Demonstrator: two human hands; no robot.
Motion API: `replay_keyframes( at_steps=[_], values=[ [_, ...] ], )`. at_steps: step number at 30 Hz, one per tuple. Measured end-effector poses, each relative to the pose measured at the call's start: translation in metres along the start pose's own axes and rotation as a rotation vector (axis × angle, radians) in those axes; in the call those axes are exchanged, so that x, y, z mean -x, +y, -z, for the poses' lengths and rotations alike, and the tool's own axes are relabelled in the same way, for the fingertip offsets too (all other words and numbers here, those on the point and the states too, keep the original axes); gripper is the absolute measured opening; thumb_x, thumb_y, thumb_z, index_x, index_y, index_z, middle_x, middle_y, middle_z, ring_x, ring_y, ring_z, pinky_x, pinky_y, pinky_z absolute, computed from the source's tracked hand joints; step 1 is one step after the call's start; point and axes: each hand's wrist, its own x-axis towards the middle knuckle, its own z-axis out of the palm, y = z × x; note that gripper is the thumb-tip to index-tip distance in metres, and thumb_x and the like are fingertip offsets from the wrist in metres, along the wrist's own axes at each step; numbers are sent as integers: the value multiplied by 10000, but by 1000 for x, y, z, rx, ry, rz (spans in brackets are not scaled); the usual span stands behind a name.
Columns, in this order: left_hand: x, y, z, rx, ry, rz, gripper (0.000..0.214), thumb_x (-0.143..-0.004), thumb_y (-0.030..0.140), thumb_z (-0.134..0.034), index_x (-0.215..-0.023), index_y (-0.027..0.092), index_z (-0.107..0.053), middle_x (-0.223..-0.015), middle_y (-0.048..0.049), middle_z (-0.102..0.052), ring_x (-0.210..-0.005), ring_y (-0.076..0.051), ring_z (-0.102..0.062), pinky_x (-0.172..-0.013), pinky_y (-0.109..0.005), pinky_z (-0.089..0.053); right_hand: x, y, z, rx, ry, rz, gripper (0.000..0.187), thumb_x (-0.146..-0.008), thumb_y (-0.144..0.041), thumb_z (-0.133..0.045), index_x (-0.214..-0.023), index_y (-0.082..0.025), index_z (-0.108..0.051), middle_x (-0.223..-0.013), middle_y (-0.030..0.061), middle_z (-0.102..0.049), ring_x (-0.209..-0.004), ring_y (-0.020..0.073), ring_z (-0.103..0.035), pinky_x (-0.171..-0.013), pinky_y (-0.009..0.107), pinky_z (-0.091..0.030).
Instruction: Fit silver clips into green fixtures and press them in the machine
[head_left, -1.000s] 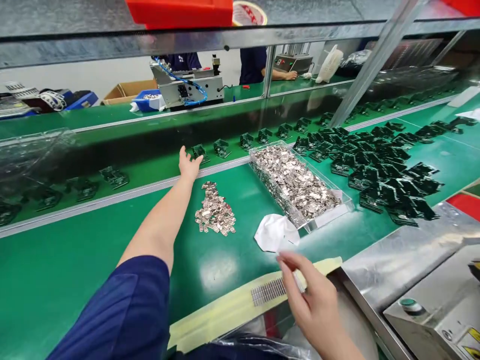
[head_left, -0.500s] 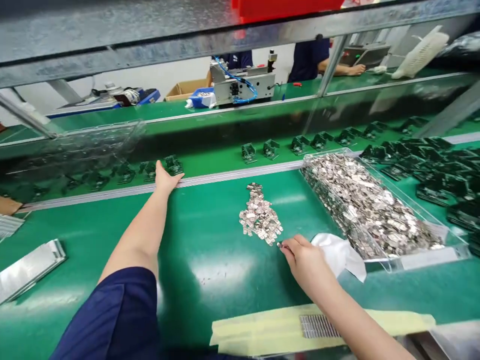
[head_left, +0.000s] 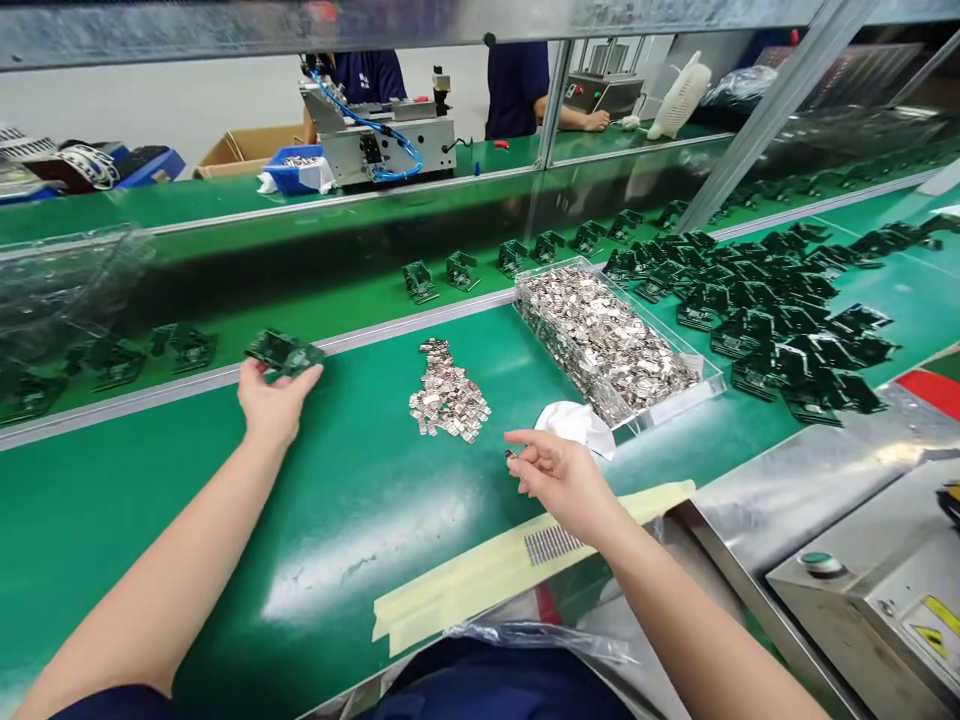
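Note:
My left hand (head_left: 271,400) grips a small green circuit board (head_left: 285,352) just in front of the metal rail of the conveyor belt. My right hand (head_left: 555,475) hovers palm up over the green bench, its fingertips pinched on a tiny metal part (head_left: 510,455). A loose pile of small silver metal parts (head_left: 448,392) lies between the two hands. A clear tray (head_left: 712,385) heaped with the same parts sits right of the pile, a white cloth (head_left: 574,422) at its near end.
Several green boards (head_left: 772,310) lie on the belt and bench to the right. A yellow paper strip (head_left: 480,580) with a row of parts lies near me. A metal machine (head_left: 862,560) stands at the right. Other people work at a machine (head_left: 379,140) across the line.
My left hand has pulled back from the belt with a green board in it. My right hand has lifted from the pile's edge with a small part pinched, turning palm up.

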Motion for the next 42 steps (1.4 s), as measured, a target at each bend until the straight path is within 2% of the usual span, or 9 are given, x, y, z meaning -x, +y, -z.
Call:
replay_keyframes(
  at_steps=[3, 7, 12, 16, 18, 23, 27, 37, 42],
  values=[
    [76, 39, -38, 170, -190, 98, 661, -569, 467, -834, -1046, 205, -459, -1124, -58, -629, -1006, -201, -661, -886, -362, -576, 27, 3, 8, -253, 30, -11, 342, -815, -358, -641, -1100, -171, -669, -720, -2, -617, -588, 133, -598, -571, 267, -510],
    [166, 107, -75, 543, -692, 447, 680, -547, 276, -891, -1092, 249, -484, -1135, -36, -649, -932, -184, -690, -842, -349, -592, 67, 7, 21, -333, 132, -36, 273, -823, -399, -679, -983, -178, -677, -689, 3, -627, -594, 136, -607, -566, 256, -515],
    [222, 156, -98, 764, -1005, 560, 550, -656, 172, -841, -1068, 226, -481, -1053, -13, -658, -889, -151, -687, -806, -287, -588, 112, 14, 36, -308, 445, 65, 189, -869, -377, -665, -869, -189, -677, -815, 53, -688, -760, 184, -657, -665, 281, -534],
    [240, 157, -107, 789, -1049, 439, 557, -695, 150, -812, -1122, 251, -469, -991, 14, -646, -873, -116, -665, -804, -229, -560, 128, 18, 32, -198, 724, 152, 90, -838, -286, -708, -801, -205, -696, -803, 29, -667, -763, 171, -618, -697, 273, -506],
    [246, 153, -108, 785, -1040, 376, 563, -699, 148, -808, -1133, 261, -468, -958, 25, -627, -832, -100, -647, -769, -207, -548, 127, 19, 26, -192, 728, 154, 75, -868, -269, -669, -829, -209, -689, -779, 23, -662, -729, 168, -611, -688, 284, -504],
    [253, 146, -103, 763, -1052, 283, 492, -792, 148, -724, -1182, 282, -456, -942, 15, -600, -781, -80, -610, -690, -168, -519, 115, 21, 13, 56, 779, 265, 61, -875, -244, -639, -854, -224, -693, -1130, 78, -604, -1101, 241, -559, -975, 409, -420],
    [254, 145, -100, 774, -1082, 252, 482, -807, 141, -707, -1189, 299, -460, -942, 18, -592, -743, -64, -586, -660, -148, -501, 108, 27, 6, 129, 758, 260, 34, -867, -224, -631, -849, -225, -660, -1258, 88, -545, -1204, 260, -502, -1022, 445, -379],
    [255, 139, -100, 688, -1056, 119, 287, -894, 194, -600, -1155, 255, -497, -923, -6, -589, -749, -85, -556, -679, -178, -478, 106, 25, 2, 153, 765, 155, 89, -834, -268, -657, -770, -216, -627, -1166, 96, -567, -1141, 274, -524, -950, 432, -421],
    [257, 140, -100, 625, -1005, 153, 237, -892, 235, -603, -1109, 248, -508, -867, 10, -568, -696, -82, -509, -639, -176, -457, 104, 27, -2, -102, 696, 132, 33, -864, -245, -612, -857, -213, -617, -962, 56, -623, -916, 206, -601, -804, 341, -487]
  ],
)
